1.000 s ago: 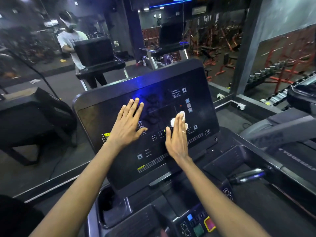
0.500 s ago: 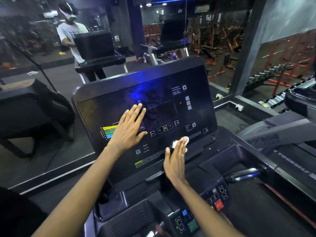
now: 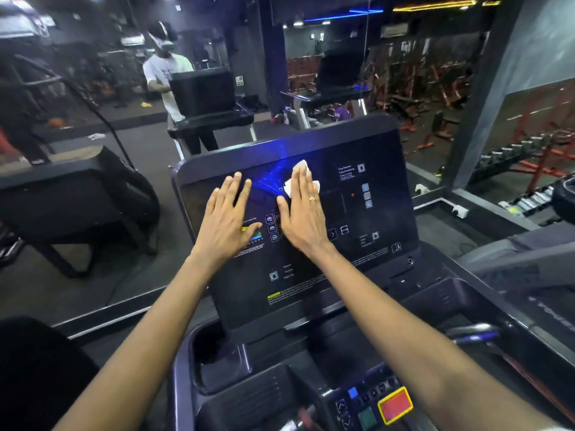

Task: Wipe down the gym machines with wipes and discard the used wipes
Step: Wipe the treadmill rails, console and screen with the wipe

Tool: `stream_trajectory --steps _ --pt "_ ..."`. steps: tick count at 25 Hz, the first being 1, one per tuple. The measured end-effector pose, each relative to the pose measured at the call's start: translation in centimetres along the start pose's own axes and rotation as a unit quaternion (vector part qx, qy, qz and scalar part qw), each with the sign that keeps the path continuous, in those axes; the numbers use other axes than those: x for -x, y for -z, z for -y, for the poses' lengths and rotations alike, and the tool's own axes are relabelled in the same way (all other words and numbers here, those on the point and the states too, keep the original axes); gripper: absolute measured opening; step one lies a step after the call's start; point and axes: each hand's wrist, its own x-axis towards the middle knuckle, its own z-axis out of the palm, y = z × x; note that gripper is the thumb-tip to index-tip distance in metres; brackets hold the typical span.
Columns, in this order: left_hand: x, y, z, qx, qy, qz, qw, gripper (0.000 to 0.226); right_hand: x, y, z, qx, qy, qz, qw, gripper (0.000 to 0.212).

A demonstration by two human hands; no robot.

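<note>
Wiping glossy black treadmill console screen [image 3: 357, 213]: right hand [image 3: 303, 209], fingers flat, presses crumpled white wipe [image 3: 300, 178] near top centre; left hand [image 3: 227, 216] rests flat beside it. Advice: overlapping strokes, even pressure, cover the uncleaned right side.

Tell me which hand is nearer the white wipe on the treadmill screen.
Right. The right hand presses the wipe flat against the screen; the left hand rests on the screen to the wipe's left, apart from it.
</note>
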Motion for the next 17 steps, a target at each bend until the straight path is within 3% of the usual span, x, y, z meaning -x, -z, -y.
stream_trajectory --steps 4,8,10,12,14,17 --pt "0.1 0.3 0.2 0.005 0.021 0.001 1.000 0.093 -3.1 0.2 1.9 -0.012 -0.060 -0.022 0.998 0.070" --pt "0.0 0.4 0.1 0.013 0.019 -0.001 1.000 0.088 -3.6 0.2 1.7 -0.004 0.094 0.007 0.996 0.057" --pt "0.1 0.4 0.3 0.014 0.020 -0.001 1.000 0.086 -4.1 1.4 -0.1 -0.015 0.064 -0.047 0.997 0.052" --pt "0.3 0.3 0.4 0.013 0.018 -0.004 1.000 0.086 -4.6 2.6 -2.4 -0.017 -0.020 -0.128 0.991 0.043" --pt "0.2 0.2 0.4 0.010 0.016 -0.008 1.000 0.085 -4.3 3.0 -3.4 -0.041 -0.055 -0.154 0.986 0.037" --pt "0.0 0.0 0.2 0.020 0.017 -0.014 1.000 0.086 -3.6 2.5 -1.7 -0.070 0.021 -0.124 0.990 0.033"
